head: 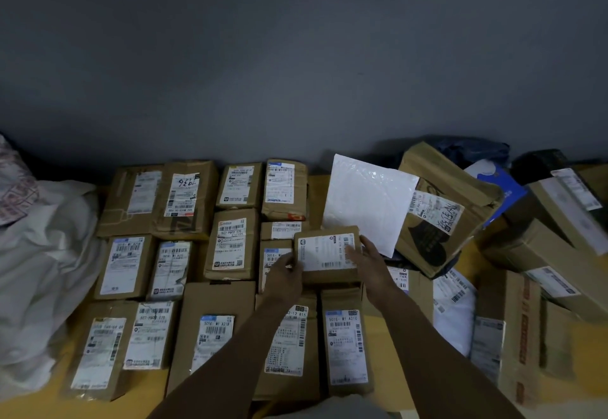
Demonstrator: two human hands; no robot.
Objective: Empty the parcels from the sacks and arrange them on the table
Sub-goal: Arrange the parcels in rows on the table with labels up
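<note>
Head view, left hand (285, 275), right hand (367, 262) gripping parcel (324, 254), box (345, 346) label 501E- M1 A210

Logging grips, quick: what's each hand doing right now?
Left hand: holding the parcel by its left edge.
Right hand: holding the parcel's right end.

Parcel sorting room, seemingly: labelled boxes (230, 241) in rows on a yellow table (589, 349), white sack (42, 270) beside, grey wall (296, 57).
</note>
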